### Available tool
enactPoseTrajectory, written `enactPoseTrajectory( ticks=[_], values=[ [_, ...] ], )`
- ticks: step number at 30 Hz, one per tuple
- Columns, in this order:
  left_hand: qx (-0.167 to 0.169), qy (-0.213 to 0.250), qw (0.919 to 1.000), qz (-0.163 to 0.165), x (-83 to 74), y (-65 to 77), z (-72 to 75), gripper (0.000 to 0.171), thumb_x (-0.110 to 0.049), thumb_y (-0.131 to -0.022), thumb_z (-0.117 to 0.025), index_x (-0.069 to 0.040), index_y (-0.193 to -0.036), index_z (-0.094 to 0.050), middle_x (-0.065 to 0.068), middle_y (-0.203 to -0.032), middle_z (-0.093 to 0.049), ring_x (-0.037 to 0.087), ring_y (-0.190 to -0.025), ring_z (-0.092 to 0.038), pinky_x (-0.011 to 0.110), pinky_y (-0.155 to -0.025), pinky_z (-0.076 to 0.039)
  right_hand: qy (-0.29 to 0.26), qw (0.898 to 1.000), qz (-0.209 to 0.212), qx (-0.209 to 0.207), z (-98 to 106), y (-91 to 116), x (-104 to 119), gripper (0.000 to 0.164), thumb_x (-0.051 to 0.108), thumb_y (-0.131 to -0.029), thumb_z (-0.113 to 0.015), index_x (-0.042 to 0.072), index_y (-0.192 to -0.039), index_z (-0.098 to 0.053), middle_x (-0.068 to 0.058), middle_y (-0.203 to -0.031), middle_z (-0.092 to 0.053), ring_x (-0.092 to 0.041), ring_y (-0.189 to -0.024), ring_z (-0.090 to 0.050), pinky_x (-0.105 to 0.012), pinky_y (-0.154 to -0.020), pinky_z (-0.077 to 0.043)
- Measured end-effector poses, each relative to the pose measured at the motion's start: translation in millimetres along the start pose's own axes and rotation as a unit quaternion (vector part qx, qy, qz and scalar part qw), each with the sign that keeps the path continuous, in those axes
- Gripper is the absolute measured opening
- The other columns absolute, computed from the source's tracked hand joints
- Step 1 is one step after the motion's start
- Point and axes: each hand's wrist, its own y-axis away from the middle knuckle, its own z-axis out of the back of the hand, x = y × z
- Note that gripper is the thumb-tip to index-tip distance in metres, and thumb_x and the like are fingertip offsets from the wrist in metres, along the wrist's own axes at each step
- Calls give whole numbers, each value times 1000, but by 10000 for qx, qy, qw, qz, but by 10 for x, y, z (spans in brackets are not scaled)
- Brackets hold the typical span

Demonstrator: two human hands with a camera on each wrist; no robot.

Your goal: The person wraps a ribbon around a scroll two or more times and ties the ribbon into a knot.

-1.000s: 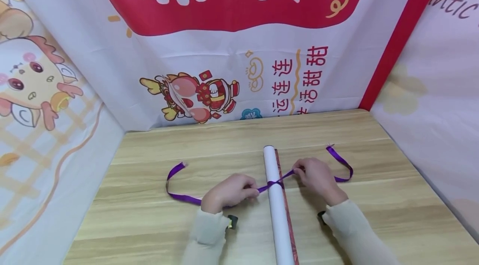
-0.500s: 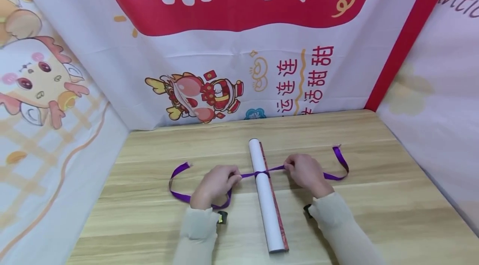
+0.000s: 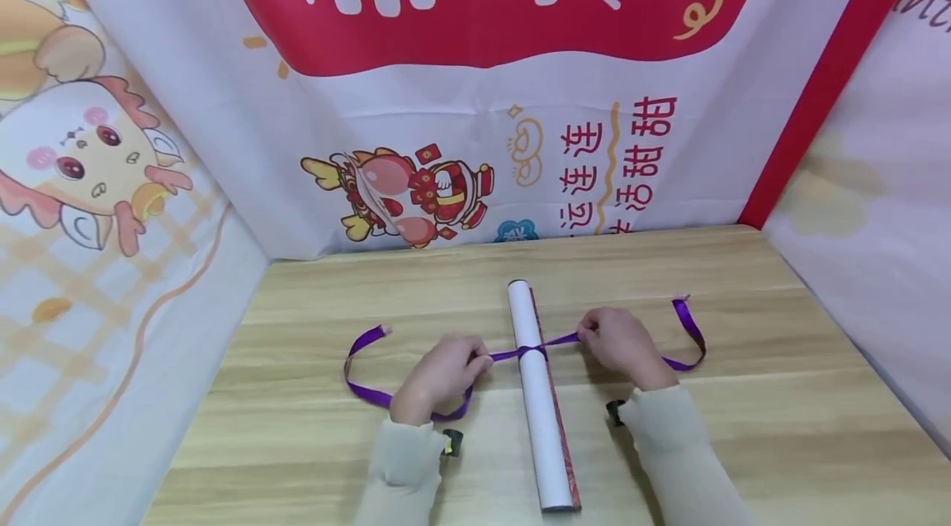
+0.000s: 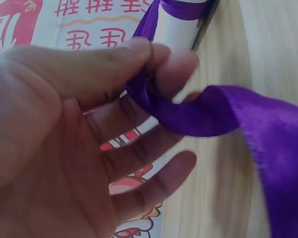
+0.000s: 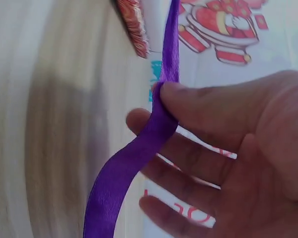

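A white paper roll (image 3: 541,427) with a red patterned edge along its right side lies lengthwise on the table. Round its upper part passes a purple ribbon (image 3: 366,391), crossed over on top. On the left, my left hand (image 3: 443,373) pinches one length of ribbon between thumb and forefinger. My right hand (image 3: 620,344) pinches the other length on the right. Both lengths run taut from the roll to the fingers. In the left wrist view the loose ribbon (image 4: 203,116) trails past the curled fingers; in the right wrist view the ribbon (image 5: 124,168) hangs below the thumb.
The wooden table (image 3: 773,427) carries the loose ribbon tails on both sides. A printed cloth (image 3: 416,97) with red lettering and cartoon figures hangs behind its back edge. More printed cloth (image 3: 111,303) borders the left side, and another the right.
Over the last second both hands have drawn the ribbon tighter around the roll and moved a little apart. The roll slid upward in view, baring its lower end, and the view shifted slightly.
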Motion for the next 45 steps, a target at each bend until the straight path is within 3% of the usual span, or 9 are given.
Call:
enactPoseTrajectory(
  ticks=[4, 10, 18, 24, 29, 34, 39, 43, 45],
  values=[
    [153, 478, 9984, -271, -12, 20, -14, 24, -30, -97, -51, -12, -94, -65, 1, -82, -67, 10, -72, -55, 29, -70, -47, -549, 9980, 140, 265, 32, 37, -47, 14, 20, -94, -56, 11, -94, -67, -2, -83, -62, -17, -72, -52, -32, -65, -46],
    [477, 1068, 9911, -635, -17, 81, 108, 29, -36, -95, -54, -9, -94, -65, 2, -78, -67, 14, -73, -59, 28, -70, -48, -1090, 9913, 521, 528, 125, 92, -57, 15, 22, -95, -55, 12, -99, -66, -6, -85, -64, -16, -72, -54, -32, -66, -48],
    [926, 1182, 9880, -361, -12, 192, 301, 27, -35, -92, -59, -10, -90, -69, 4, -75, -67, 19, -73, -58, 30, -68, -46, -980, 9899, 572, 851, 253, 139, -67, 18, 29, -94, -57, 15, -100, -67, -6, -87, -64, -17, -73, -54, -31, -67, -48],
    [1557, 1178, 9807, -82, -68, 263, 304, 24, -33, -87, -66, -9, -86, -72, 11, -77, -68, 20, -65, -57, 25, -54, -41, -923, 9893, 524, 1001, 276, 160, -81, 18, 30, -93, -57, 16, -96, -68, -6, -85, -65, -16, -73, -54, -31, -67, -46],
    [1798, 980, 9787, -132, -142, 315, 320, 20, -32, -84, -69, -12, -86, -73, 2, -73, -67, 16, -65, -56, 25, -56, -42, -958, 9885, 494, 1058, 290, 184, -88, 19, 30, -94, -57, 15, -96, -68, -7, -85, -64, -17, -73, -54, -32, -66, -46],
    [1867, 987, 9748, -718, -239, 369, 387, 17, -37, -83, -69, -22, -90, -74, -10, -81, -69, 11, -75, -55, 29, -71, -43, -1004, 9877, 507, 1091, 294, 195, -104, 21, 30, -94, -57, 13, -97, -68, -8, -83, -63, -17, -72, -54, -32, -65, -47],
    [1808, 1550, 9585, -1568, -334, 417, 425, 20, -39, -88, -63, -23, -94, -74, -10, -93, -72, 9, -89, -60, 32, -87, -45, -1029, 9865, 629, 1112, 276, 198, -103, 21, 29, -93, -58, 11, -97, -68, -8, -79, -63, -17, -68, -53, -33, -62, -46],
    [1458, 2234, 9397, -2140, -408, 412, 415, 25, -31, -93, -57, -14, -102, -73, -5, -100, -72, 13, -100, -64, 35, -94, -47, -1050, 9857, 672, 1129, 260, 201, -95, 20, 28, -93, -58, 10, -96, -68, -9, -77, -63, -17, -66, -53, -33, -61, -46],
    [1125, 2435, 9360, -2279, -444, 392, 396, 26, -29, -95, -55, -12, -106, -72, -3, -103, -72, 14, -102, -64, 36, -94, -48, -1062, 9856, 661, 1141, 257, 204, -89, 20, 27, -93, -58, 10, -96, -68, -9, -77, -63, -17, -66, -53, -33, -61, -46]
  ],
)
